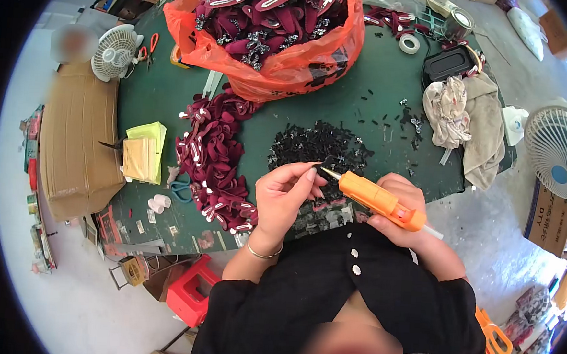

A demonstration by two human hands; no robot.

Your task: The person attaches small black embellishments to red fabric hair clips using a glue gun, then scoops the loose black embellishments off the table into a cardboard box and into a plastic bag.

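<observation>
With thumb and forefinger the left hand (288, 191) pinches a small black piece (318, 167) beside the nozzle (332, 174) of the orange hot-glue gun (374, 197) the right hand (400, 209) clasps, just short of a black heap (311, 144).

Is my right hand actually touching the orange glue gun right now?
Touching. The head view shows it: the right hand is closed around the orange glue gun, skin against its body with no gap.

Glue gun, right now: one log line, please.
left hand: pinches small black piece | right hand: grips orange glue gun, nozzle close to piece | table: black pieces piled beyond hands, maroon clips to the left
</observation>
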